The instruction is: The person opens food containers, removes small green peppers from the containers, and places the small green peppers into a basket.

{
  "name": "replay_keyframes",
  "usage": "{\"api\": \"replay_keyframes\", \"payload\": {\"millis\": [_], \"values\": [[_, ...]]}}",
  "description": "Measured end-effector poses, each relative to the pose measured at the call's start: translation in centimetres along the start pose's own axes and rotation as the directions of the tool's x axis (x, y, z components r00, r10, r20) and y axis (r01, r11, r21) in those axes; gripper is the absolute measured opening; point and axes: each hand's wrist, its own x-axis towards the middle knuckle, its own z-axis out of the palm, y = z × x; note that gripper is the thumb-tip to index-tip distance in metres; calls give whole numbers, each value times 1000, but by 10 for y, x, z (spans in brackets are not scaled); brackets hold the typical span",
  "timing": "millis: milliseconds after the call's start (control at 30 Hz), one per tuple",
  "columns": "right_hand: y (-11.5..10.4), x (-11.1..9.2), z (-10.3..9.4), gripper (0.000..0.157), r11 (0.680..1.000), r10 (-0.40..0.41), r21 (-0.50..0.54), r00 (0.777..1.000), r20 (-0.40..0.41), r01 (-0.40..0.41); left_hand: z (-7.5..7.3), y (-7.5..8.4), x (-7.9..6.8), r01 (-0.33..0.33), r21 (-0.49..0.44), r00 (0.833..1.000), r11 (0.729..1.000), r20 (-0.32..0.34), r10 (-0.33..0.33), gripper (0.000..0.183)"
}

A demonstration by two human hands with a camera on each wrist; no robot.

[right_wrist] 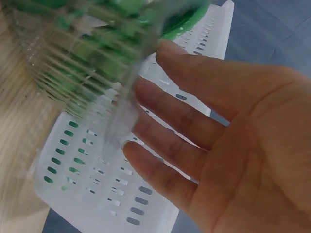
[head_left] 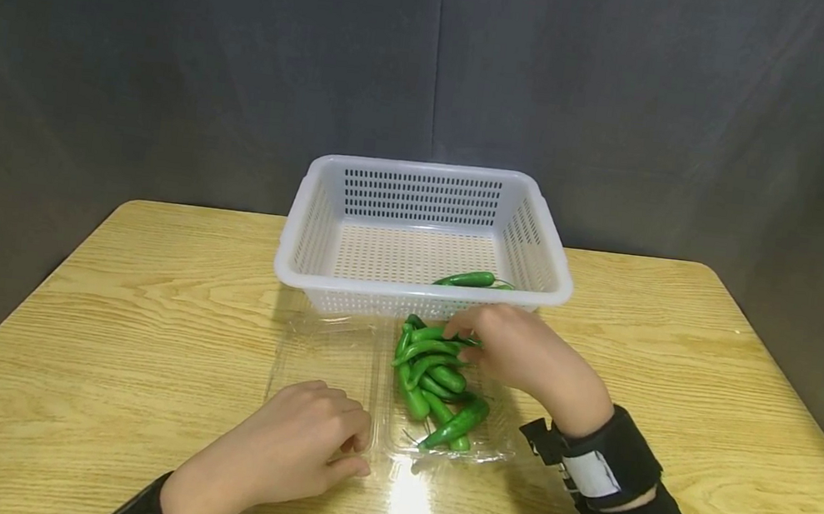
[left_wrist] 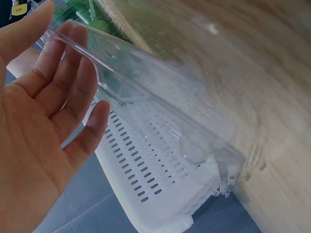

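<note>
A hinged clear plastic clamshell container [head_left: 395, 448] lies spread on the table, its transparent lid [head_left: 329, 357] to the left. Long green chili peppers [head_left: 430, 376] are heaped in the right half. My left hand [head_left: 297, 446] is at the front edge near the hinge; in the left wrist view its curved fingers [left_wrist: 73, 77] and thumb hold the clear rim. Over the far right of the heap reaches my right hand [head_left: 515, 347], fingers loosely bent and spread at the peppers. Its thumb and fingertips overlap the container wall in the right wrist view.
Behind the container stands a white perforated basket [head_left: 401, 291], with a few green peppers [head_left: 468, 280] inside near its front right. Both stand on a wooden table [head_left: 149, 321]. A dark grey curtain [head_left: 250, 72] hangs beyond the table's far edge.
</note>
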Motion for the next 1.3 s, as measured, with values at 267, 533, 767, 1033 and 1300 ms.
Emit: {"api": "replay_keyframes", "payload": {"millis": [267, 533, 767, 1033, 1300], "values": [[2, 1, 3, 22, 1000, 6, 2, 1000, 15, -6, 0, 0, 0, 2, -5, 1000, 1000, 1, -2, 28], [4, 2, 6, 22, 1000, 30, 8, 999, 40, -30, -1, 1, 1, 7, -10, 1000, 1000, 7, -7, 25], [4, 4, 10, 20, 999, 38, -11, 998, 42, -38, -1, 1, 0, 7, -8, 1000, 1000, 11, -7, 27], [5, 6, 11, 14, 999, 19, -37, 999, 38, -18, -2, 1, 1, 8, -10, 1000, 1000, 18, -8, 25], [6, 5, 10, 14, 999, 4, -42, 1000, 20, -3, -2, 1, 0, 6, -11, 1000, 1000, 17, -6, 26]]}}
